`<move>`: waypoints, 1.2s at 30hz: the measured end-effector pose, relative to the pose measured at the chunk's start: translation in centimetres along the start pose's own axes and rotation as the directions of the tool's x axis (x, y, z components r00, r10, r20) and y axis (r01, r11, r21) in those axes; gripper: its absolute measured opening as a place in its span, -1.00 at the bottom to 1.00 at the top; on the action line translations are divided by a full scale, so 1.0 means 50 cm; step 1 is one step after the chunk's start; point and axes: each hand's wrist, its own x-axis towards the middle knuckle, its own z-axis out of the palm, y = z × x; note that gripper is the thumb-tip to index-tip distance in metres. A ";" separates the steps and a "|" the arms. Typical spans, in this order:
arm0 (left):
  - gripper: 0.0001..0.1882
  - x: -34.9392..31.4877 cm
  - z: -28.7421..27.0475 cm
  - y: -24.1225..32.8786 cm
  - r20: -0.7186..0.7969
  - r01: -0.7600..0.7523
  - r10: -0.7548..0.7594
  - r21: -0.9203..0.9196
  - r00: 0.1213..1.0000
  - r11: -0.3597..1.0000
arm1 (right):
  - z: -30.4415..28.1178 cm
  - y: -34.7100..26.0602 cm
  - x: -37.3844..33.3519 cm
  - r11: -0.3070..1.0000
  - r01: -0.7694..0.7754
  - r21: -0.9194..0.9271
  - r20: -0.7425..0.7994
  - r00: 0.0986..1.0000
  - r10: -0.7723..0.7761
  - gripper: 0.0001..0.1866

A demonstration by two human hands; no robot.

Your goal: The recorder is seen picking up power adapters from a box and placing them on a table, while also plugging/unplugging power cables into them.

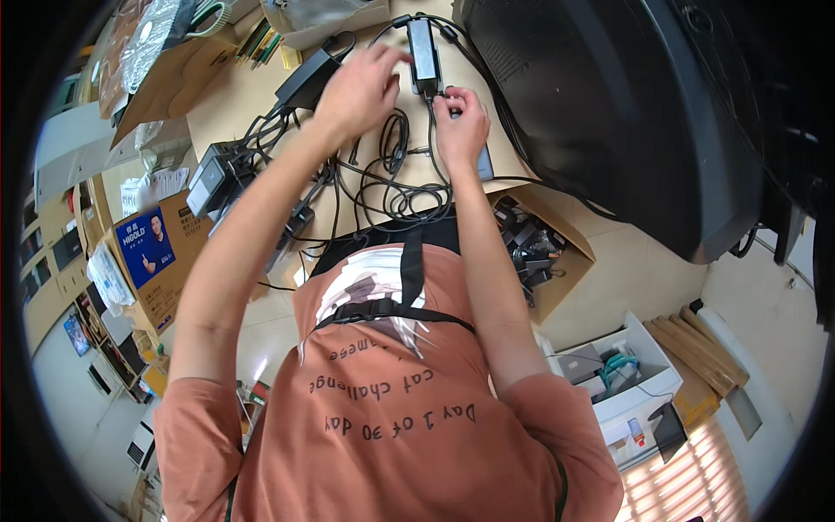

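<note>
A black power adapter [424,54] with a shiny face lies at the far middle of the table, its cable running toward me. My right hand [463,129] is at its near end, fingers pinched on the black cable there. To the left of this adapter is my left hand [361,90], thumb and forefinger apart, the forefinger reaching to the adapter's side. I see nothing in its grip. A second black adapter [306,83] lies beyond my left wrist. Coiled black cables [413,196] spread over the near table. Beside my right wrist is a grey-blue flat object [484,163], partly hidden.
A large black screen [609,113] rises close on the right. Below the table's right side stands a cardboard box [565,274] with black adapters inside. More adapters [217,181] crowd the left table edge. Pencils [258,43] lie at the far left, near an open carton [178,78].
</note>
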 end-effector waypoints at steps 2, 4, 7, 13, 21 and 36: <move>-0.61 0.038 0.001 -0.015 -0.056 -0.058 0.061 0.053 0.997 0.997 | 0.003 -0.013 -0.012 1.000 0.028 -0.011 -0.014 1.000 -0.028 -0.85; -0.56 0.069 -0.001 -0.022 -0.020 -0.091 0.093 0.089 0.995 0.992 | 0.013 -0.017 -0.022 0.998 0.065 -0.015 -0.031 0.997 -0.066 -0.84; -0.44 0.098 0.013 -0.017 0.069 -0.216 0.207 0.161 0.976 0.963 | 0.019 -0.012 -0.042 0.997 -0.066 -0.050 -0.030 0.997 0.064 -0.89; -0.31 0.132 0.052 -0.006 0.512 -0.607 0.347 0.528 0.786 0.594 | 0.020 -0.014 -0.077 0.995 -0.092 0.031 0.019 0.996 0.092 -0.87; -0.57 0.184 0.028 -0.049 0.486 -0.663 0.471 0.377 0.736 0.647 | 0.017 0.030 -0.097 0.967 0.208 -0.144 -0.151 0.962 -0.229 -0.90; -0.53 0.208 0.012 -0.028 0.506 -0.622 0.426 0.318 0.750 0.716 | 0.018 -0.029 -0.014 0.988 0.077 -0.132 -0.222 0.969 -0.106 -0.90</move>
